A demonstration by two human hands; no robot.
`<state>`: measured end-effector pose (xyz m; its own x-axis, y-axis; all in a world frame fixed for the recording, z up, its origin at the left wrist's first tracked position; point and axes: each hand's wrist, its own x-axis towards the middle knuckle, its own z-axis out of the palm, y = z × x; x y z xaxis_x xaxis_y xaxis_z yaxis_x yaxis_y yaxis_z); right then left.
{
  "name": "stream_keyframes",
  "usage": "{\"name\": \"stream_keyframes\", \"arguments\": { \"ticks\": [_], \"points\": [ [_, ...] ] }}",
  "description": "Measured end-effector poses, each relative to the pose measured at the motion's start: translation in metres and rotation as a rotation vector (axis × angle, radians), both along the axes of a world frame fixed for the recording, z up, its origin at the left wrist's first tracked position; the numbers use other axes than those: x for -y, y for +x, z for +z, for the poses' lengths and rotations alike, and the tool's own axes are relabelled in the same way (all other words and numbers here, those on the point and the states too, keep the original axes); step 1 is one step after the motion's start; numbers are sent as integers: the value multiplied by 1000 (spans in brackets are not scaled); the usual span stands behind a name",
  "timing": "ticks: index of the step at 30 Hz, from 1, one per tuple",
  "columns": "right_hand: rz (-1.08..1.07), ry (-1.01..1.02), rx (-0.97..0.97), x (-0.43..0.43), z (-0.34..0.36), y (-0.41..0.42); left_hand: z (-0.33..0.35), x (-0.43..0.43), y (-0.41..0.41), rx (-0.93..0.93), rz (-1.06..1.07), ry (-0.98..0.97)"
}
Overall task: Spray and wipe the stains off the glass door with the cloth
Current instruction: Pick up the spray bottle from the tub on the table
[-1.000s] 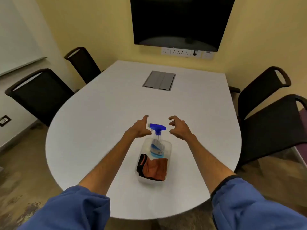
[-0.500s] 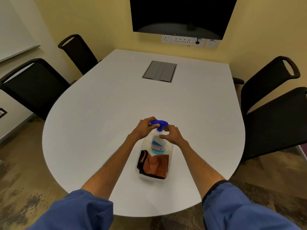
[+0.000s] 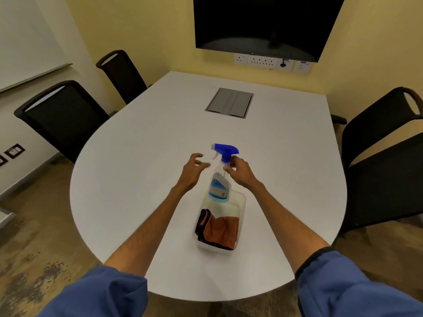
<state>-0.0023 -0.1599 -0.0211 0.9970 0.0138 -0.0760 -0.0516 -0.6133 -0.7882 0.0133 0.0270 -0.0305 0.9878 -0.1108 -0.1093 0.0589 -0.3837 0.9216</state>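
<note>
My left hand (image 3: 192, 171), blurred at the fingers, spreads loose just beside the spray bottle (image 3: 219, 184); my right hand (image 3: 241, 173) pinches its partly hidden neck, at the far end of the tub (image 3: 243, 203) holding the cloth (image 3: 220, 231)

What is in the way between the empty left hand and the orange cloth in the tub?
Nothing visible. The cloth lies uncovered in the clear tub, nearer the person than the left hand. The spray bottle, gripped at its neck by the right hand, is at the tub's far end, off the cloth.
</note>
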Motion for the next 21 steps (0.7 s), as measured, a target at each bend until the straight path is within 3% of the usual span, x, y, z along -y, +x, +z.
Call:
{"name": "stream_keyframes", "arguments": {
  "ticks": [4,8,12,21],
  "points": [
    [27,25,81,-9,28,15,-12,-9,-13,-35,-27,167],
    [68,64,164,-30,54,26,-8,1,-21,23,1,134],
    [135,104,232,-48,75,36,9,2,-22,90,168,76],
    [268,223,330,-102,97,29,32,-31,-46,212,491,201]
  ]
}}
